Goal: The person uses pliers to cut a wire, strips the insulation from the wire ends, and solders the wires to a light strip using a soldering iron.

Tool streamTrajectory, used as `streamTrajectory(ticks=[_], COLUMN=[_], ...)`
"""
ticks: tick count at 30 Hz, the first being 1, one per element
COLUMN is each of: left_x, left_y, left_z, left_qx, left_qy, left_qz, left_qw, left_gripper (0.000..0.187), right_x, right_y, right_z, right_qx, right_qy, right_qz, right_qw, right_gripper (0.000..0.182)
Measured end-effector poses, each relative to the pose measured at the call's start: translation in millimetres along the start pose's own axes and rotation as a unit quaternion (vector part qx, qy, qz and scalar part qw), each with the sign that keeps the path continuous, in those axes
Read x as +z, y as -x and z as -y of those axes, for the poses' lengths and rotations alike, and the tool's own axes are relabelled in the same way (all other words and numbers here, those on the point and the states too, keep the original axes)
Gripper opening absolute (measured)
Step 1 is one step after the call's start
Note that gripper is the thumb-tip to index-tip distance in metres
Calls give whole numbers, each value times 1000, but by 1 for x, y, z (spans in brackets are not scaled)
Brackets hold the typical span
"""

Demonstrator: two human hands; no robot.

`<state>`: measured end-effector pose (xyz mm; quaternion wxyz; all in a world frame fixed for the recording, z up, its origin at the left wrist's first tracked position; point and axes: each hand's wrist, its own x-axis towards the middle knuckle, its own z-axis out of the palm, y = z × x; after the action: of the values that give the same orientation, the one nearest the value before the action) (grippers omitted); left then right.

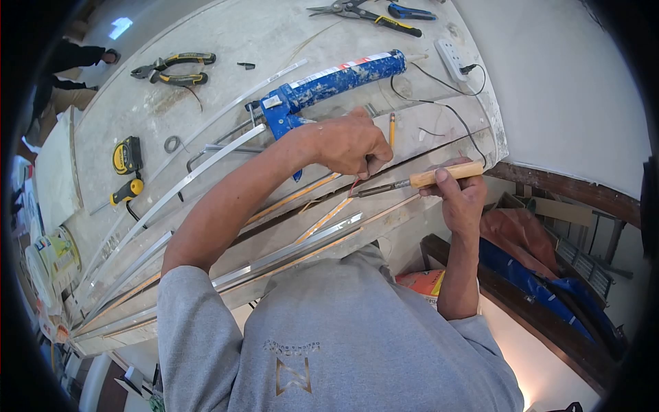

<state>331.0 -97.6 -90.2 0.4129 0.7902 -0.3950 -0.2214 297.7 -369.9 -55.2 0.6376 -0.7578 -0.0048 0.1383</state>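
My right hand (458,199) is wrapped round the wooden handle of a soldering iron (446,174). The iron's metal shaft points left, its tip at the end of a thin orange-yellow LED strip (324,220). My left hand (355,147) is closed in a pinch just above that tip. A thin red wire (355,184) runs from its fingertips down to the strip end. Whether the tip touches wire or strip is too small to tell. Behind my left hand lies a blue caulking gun (336,82), and a pencil (392,129) is beside its knuckles.
Pliers (175,67), snips (364,15), a tape measure (127,156) and a yellow-handled tool (127,191) lie on the worktable (226,41). Metal channels (185,180) stretch along it. A cord runs from the iron to a power strip (451,60). Another person's legs (75,58) show far left.
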Motion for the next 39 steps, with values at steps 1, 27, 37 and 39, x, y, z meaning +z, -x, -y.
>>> streamTrajectory(ticks=[1,27,37,39], left_x=[0,1,2,2], left_y=[0,0,-1,-1], left_z=[1,1,2,2], left_qx=[0,5,1,-2], left_qy=[0,6,0,-1], left_qz=[0,-4,-1,-1], left_qw=[1000,1000,1000,1000], left_gripper=[13,12,13,12], right_x=[0,-1,0,1], right_y=[0,0,-1,-1], right_z=[0,-2,-2,0], right_qx=[1,4,4,6], right_qy=[0,-20,-11,-8], right_qz=[-1,-1,2,3], right_qw=[1000,1000,1000,1000], right_gripper=[26,23,24,25])
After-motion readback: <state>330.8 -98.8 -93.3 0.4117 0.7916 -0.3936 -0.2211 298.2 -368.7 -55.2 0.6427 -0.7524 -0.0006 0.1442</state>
